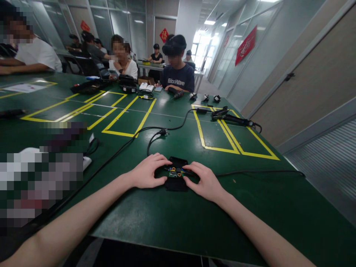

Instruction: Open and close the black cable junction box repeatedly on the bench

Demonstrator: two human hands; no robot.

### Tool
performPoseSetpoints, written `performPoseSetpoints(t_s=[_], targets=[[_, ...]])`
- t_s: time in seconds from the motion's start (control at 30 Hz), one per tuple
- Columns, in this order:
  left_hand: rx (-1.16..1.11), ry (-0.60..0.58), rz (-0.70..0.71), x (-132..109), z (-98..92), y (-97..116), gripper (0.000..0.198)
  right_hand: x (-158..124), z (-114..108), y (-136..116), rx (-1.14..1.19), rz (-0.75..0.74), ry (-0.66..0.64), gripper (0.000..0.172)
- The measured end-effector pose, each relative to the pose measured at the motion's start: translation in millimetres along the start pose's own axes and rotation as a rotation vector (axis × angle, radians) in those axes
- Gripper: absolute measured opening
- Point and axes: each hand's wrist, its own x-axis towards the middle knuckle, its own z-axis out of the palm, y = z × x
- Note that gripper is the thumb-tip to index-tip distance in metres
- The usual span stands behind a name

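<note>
Near the front edge of the glossy dark green surface (155,218), a small black plastic case (176,185) lies open, one half on the far side and one on the near side, with a small green circuit board (172,174) bearing orange-brown rings between them. The board sits between the two hands. From its left comes the left hand (147,171), its grip a curved C, fingertips by the far half and thumb tip by the near half. The right hand (207,181) faces it, its grip also bent, finger and thumb tips at the board's right end. I cannot tell whether either grip pinches anything. A thin black cable (258,172) stretches rightward from the right hand; a black plug (162,132) lies beyond the left.
</note>
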Motion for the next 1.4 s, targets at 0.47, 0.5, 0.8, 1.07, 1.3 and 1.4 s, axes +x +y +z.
performPoseSetpoints(t_s=[0.47, 0.5, 0.8, 1.07, 1.3, 1.4], targets=[[-0.045, 0.077, -0.059, 3.9, 1.3, -2.9, 0.03, 3.5, -6.0, 11.6, -0.001, 0.054, 0.009, 0.032], [-0.051, 0.079, -0.057, 3.5, 0.5, -4.3, 0.028, 3.6, -8.0, 13.3, 0.018, 0.049, 0.002, 0.034], [0.046, 0.119, -0.086, 4.2, -4.5, -8.9, 0.008, 4.0, -16.9, 19.7, 0.01, 0.015, 0.024, 0.009], [-0.005, 0.092, -0.093, 2.8, -14.4, 1.2, 0.022, 2.0, -30.9, 16.1, -0.037, 0.016, 0.009, 0.018], [-0.166, -0.027, -0.151, -0.1, -16.8, 4.2, 0.019, -0.8, -33.5, 14.5, 0.006, -0.017, -0.156, 0.029], [-0.192, -0.016, -0.153, -0.9, -12.9, 1.5, 0.015, -0.4, -32.6, 14.9, 0.015, 0.012, -0.173, 0.026]])
